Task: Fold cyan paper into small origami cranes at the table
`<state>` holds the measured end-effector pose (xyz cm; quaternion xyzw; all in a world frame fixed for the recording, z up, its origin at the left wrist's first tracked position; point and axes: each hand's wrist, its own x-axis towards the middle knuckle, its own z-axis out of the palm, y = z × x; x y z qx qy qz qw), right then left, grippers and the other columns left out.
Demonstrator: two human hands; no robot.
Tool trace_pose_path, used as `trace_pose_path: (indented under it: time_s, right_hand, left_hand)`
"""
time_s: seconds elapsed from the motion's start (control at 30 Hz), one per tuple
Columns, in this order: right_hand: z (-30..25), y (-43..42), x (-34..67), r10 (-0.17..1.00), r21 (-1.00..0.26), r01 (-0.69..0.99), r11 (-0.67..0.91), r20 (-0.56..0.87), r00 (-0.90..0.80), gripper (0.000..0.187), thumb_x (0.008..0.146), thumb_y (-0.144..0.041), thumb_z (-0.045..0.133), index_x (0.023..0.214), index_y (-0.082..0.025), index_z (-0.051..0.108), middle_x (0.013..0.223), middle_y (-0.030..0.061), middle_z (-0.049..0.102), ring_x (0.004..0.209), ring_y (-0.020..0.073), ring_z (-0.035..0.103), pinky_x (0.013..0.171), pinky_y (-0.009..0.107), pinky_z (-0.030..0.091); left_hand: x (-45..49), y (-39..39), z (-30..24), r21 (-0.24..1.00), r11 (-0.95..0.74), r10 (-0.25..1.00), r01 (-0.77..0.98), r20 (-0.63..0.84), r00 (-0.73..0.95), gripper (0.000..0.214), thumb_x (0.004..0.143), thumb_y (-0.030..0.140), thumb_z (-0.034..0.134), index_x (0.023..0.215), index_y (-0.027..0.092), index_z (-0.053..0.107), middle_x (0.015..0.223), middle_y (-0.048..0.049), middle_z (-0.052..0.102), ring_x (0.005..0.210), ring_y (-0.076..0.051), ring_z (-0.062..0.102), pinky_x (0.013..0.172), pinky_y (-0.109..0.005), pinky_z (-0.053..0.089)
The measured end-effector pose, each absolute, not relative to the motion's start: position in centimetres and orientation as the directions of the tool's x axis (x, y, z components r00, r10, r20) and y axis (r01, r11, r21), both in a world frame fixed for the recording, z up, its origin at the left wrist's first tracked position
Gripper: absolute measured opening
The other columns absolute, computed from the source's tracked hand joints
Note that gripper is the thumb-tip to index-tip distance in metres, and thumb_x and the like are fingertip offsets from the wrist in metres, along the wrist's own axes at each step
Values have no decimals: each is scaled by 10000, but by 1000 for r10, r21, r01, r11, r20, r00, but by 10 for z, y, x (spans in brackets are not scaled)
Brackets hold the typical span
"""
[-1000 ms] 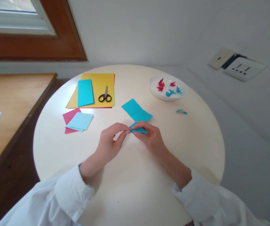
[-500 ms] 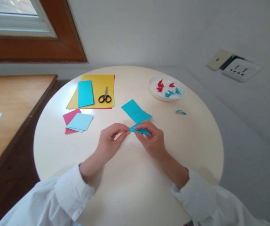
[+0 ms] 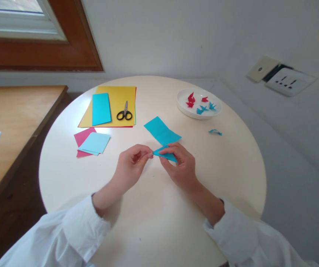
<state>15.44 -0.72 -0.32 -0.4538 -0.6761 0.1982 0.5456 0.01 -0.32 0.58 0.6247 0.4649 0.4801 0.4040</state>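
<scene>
Both my hands meet over the middle of a round cream table (image 3: 153, 222). My right hand (image 3: 180, 167) pinches a small folded blue paper piece (image 3: 163, 153) between thumb and fingers. My left hand (image 3: 131, 167) is closed in a pinch at that piece's left tip. A flat blue paper rectangle (image 3: 161, 130) lies just beyond my fingers. White sleeves cover both my forearms.
Black scissors (image 3: 124, 114) and a blue strip (image 3: 101, 108) lie on yellow sheets (image 3: 117, 97) at the back left. Pink and light blue squares (image 3: 94, 143) sit nearer. A white dish (image 3: 198, 112) holds several tiny red and blue folded figures; one blue figure (image 3: 215, 131) lies beside it.
The folded blue piece has tilted a little in my fingers and my left pinch has closed tighter on its tip. Both hands stay in the same place.
</scene>
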Motion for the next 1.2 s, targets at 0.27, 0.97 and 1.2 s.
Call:
trace_pose_path:
  time_s: [0.27, 0.97, 1.2]
  right_hand:
    - [-2, -6, 157, 833, -771, 408, 489, 551, 44, 106, 708, -128, 582, 724, -224, 623, 735, 15, 616, 746, 165, 598, 681, 293, 496]
    - [-5, -5, 155, 847, -760, 412, 502, 529, -56, 60, 763, -189, 579, 774, -225, 626, 763, 23, 631, 766, 166, 600, 690, 301, 505]
    - [-8, -5, 154, 882, -813, 365, 454, 469, -52, 32, 787, -203, 573, 794, -216, 601, 828, 29, 626, 858, 167, 609, 765, 309, 517]
  left_hand:
    - [2, -2, 11, 993, -114, 988, 32, 110, 108, 163, 690, 269, 697, 773, 156, 613, 684, -24, 663, 634, -141, 638, 566, -235, 494]
    - [2, -3, 7, 979, -136, 990, 151, 130, 55, 136, 704, 280, 675, 678, 150, 648, 601, -30, 663, 554, -138, 612, 507, -224, 473]
    - [1, -3, 4, 958, -191, 981, 213, 183, 57, 82, 727, 224, 635, 687, 154, 654, 641, -34, 679, 586, -139, 616, 547, -232, 477]
